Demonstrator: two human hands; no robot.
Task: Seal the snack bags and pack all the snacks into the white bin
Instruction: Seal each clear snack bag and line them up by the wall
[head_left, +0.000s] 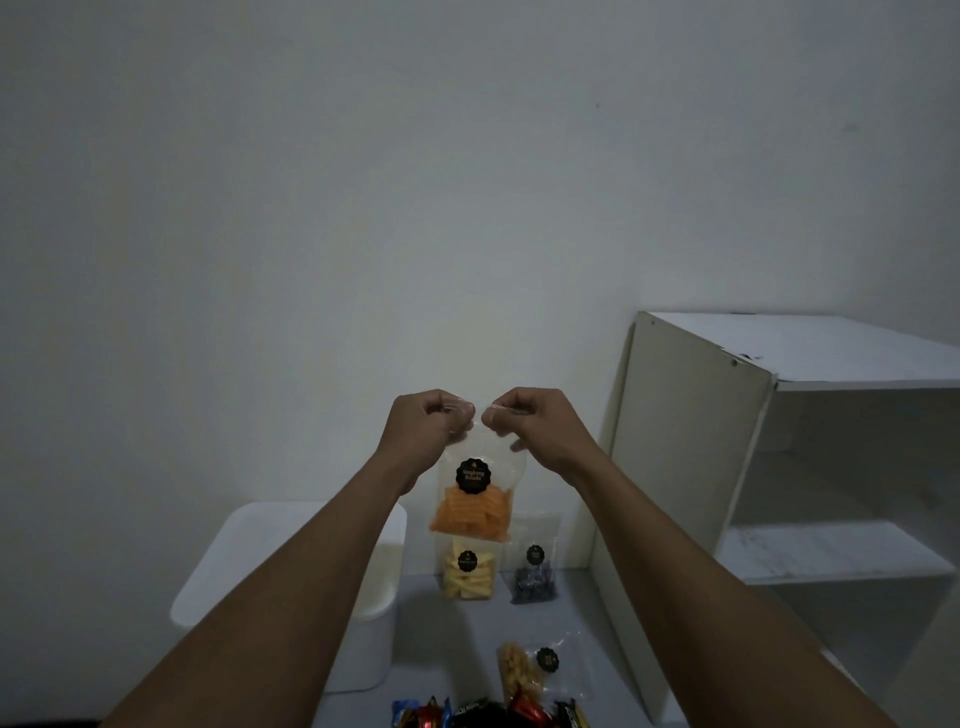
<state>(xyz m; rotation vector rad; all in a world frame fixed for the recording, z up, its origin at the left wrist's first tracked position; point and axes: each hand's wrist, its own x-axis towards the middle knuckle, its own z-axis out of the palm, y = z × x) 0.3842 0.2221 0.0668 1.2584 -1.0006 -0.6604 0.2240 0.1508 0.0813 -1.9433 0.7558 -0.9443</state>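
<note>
1. White bin (218, 587) stands at the bench's (457, 639) left edge; its inside is hidden.
2. Left hand (428, 423) and right hand (530, 421), nearly touching, pinch the top of the orange bag (475, 499) held above the bench.
3. Best to press outward along the seal, keeping it level.
4. Yellow bag (467, 569) and dark bag (535, 571) stand behind; another bag (535, 667) lies near the wrapped sweets (488, 714).

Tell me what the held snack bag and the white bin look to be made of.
Snack bag: thin clear plastic film, glossy; the orange chips show through, and it crinkles where both hands pinch its top. White bin: probably moulded plastic, smooth matte, with rounded corners.
</note>
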